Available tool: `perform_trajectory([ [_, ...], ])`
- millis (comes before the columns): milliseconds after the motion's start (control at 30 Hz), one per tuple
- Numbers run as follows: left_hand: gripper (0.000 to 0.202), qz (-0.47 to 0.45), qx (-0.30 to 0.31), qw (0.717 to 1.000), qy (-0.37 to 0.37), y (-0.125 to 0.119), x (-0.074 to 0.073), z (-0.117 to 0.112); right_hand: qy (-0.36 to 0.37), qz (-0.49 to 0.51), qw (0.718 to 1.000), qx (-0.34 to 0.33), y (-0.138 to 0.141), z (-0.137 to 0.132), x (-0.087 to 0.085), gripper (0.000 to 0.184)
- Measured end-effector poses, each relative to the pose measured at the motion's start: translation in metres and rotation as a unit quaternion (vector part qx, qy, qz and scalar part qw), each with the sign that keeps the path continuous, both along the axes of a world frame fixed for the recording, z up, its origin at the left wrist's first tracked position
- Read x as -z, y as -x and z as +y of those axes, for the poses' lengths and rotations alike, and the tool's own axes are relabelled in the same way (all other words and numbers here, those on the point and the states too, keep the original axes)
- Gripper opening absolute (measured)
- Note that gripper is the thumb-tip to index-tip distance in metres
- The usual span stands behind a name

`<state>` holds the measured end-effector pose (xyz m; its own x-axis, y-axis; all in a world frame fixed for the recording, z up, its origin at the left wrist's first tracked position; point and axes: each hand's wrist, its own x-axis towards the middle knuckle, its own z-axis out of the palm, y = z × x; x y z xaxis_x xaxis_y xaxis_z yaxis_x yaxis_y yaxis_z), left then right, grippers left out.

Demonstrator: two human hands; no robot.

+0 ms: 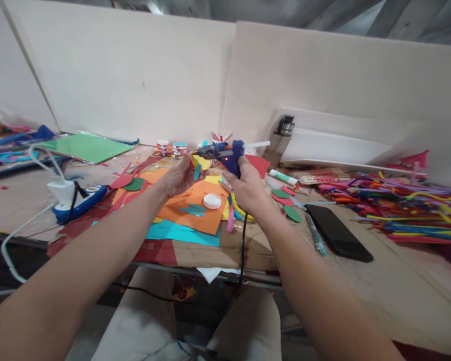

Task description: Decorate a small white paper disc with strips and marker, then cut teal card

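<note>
My right hand (247, 183) grips a blue hot glue gun (231, 154) with a small red light lit and a white glue stick poking out of its back. Its nozzle points left, over a round yellow piece (200, 161) that my left hand (182, 176) pinches by the edge. A teal strip (197, 172) hangs at the front of that piece. Whether the nozzle touches it, I cannot tell. Below the hands, a white round lid (212, 201) and several teal strips (193, 209) lie on orange paper (206, 223).
A black phone (338, 233) and colourful pipe cleaners (398, 205) lie at right. A bottle (280, 143) and a glue stick tube (283, 177) stand and lie behind. At left are a blue power strip (80, 203) and green sheets (88, 147). The gun's black cord (242, 250) drops over the table edge.
</note>
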<state>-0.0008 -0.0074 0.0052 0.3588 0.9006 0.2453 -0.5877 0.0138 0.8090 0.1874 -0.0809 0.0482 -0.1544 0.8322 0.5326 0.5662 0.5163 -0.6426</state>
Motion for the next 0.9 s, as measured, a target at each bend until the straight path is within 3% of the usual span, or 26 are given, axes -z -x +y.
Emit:
perform_trajectory([
  [333, 0.047, 0.01, 0.014, 0.998, -0.058, -0.0005, 0.0024, 0.0007, -0.009, 0.001, 0.999, 0.038, -0.0025, -0.0009, -0.0015, 0.031],
  [500, 0.047, 0.012, 0.009, 0.998, -0.053, -0.0003, 0.0029, 0.0014, -0.008, 0.0, 0.999, 0.047, -0.003, 0.0001, -0.0006, 0.029],
  [900, 0.045, -0.018, -0.041, 0.999, 0.011, 0.0, -0.0042, -0.0025, 0.016, -0.028, 0.999, -0.013, 0.0009, -0.0057, -0.0055, 0.036],
])
